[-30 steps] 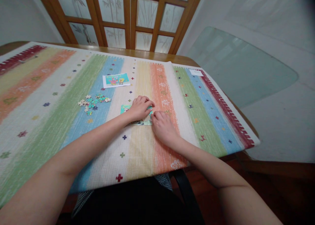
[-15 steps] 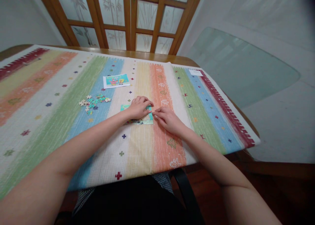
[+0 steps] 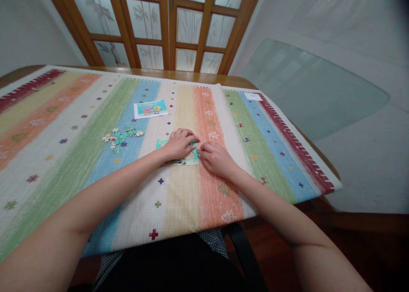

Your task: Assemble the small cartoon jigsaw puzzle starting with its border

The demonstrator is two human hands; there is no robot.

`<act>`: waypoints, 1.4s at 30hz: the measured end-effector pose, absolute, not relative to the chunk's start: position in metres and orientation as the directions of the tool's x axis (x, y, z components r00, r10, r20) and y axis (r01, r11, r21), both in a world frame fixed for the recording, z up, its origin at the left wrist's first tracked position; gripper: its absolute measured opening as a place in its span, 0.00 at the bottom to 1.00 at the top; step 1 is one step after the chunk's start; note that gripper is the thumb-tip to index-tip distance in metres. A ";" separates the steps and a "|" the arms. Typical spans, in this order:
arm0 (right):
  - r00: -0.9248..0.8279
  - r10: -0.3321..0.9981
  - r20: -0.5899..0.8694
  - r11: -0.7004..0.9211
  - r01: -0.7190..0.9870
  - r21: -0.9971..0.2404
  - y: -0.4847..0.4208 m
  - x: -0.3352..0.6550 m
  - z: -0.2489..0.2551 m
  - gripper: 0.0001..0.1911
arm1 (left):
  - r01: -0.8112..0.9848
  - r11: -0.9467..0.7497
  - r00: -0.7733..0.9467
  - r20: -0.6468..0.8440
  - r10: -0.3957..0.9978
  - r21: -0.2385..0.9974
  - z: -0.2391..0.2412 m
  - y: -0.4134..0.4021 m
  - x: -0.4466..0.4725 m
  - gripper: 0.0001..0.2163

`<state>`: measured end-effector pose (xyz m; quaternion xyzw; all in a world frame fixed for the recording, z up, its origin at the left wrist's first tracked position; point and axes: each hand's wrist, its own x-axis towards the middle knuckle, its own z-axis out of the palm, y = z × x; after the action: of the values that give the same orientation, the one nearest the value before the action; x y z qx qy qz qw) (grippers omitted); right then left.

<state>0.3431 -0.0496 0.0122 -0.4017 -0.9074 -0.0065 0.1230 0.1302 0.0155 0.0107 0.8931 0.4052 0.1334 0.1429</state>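
Observation:
A small jigsaw puzzle [image 3: 191, 160] in teal and green lies flat on the table, partly covered by my left hand [image 3: 180, 144]. That hand rests across it, palm down, its fingers stretched toward the right edge. At this same edge is my right hand [image 3: 215, 156], thumb and fingers pinched together close to my left fingertips. What the pinch holds, if anything, is too small to make out. Off to the left, several loose jigsaw pieces [image 3: 119, 137] lie in a heap, some teal side up and others showing pale backs.
A picture card [image 3: 151, 109] with two cartoon figures lies beyond the loose pieces. A white paper slip [image 3: 253, 96] is near the far right corner. The striped tablecloth [image 3: 182, 198] covers the table, and a chair armrest [image 3: 244, 251] shows below its front edge.
The view has tilted slightly, so the table sits a little lower. My right hand's fingers have curled in slightly at the puzzle's right edge; my left hand stays on the puzzle.

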 end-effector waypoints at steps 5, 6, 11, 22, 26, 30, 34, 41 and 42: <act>-0.496 0.795 0.350 0.598 0.739 -0.310 -0.047 0.343 -0.002 0.12 | 0.695 -0.648 0.622 0.189 0.759 0.313 0.011 0.023 0.127 0.12; -0.466 0.809 0.358 0.579 0.736 -0.351 -0.046 0.343 -0.003 0.11 | 0.711 -0.634 0.604 0.197 0.773 0.304 0.011 0.024 0.128 0.12; -0.347 0.870 0.350 0.483 0.739 -0.469 -0.044 0.339 -0.004 0.07 | 0.740 -0.602 0.575 0.182 0.798 0.300 0.006 0.026 0.133 0.10; -0.312 0.894 0.322 0.440 0.746 -0.500 -0.044 0.336 -0.004 0.06 | 0.735 -0.598 0.599 0.105 0.793 0.321 0.010 0.025 0.131 0.12; -0.316 0.887 0.336 0.448 0.764 -0.464 -0.045 0.336 -0.006 0.07 | 0.733 -0.596 0.605 0.085 0.792 0.328 0.012 0.025 0.130 0.13; -0.420 0.832 0.362 0.535 0.779 -0.326 -0.049 0.341 -0.006 0.10 | 0.713 -0.623 0.635 0.080 0.768 0.321 0.013 0.024 0.127 0.15; -0.553 0.772 0.312 0.610 0.783 -0.121 -0.059 0.341 0.003 0.14 | 0.713 -0.657 0.649 0.123 0.751 0.247 0.011 0.019 0.126 0.17; -0.644 0.751 0.147 0.652 0.759 -0.003 -0.059 0.333 0.027 0.13 | 0.744 -0.635 0.621 0.136 0.772 0.206 0.011 0.011 0.132 0.16; -0.634 0.759 0.147 0.645 0.763 -0.039 -0.056 0.335 0.029 0.13 | 0.743 -0.627 0.613 0.141 0.778 0.235 0.012 0.012 0.133 0.16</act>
<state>0.3351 -0.0555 0.0286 -0.4211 -0.9038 -0.0135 0.0752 0.1330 0.0122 0.0117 0.8947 0.4248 0.1150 0.0766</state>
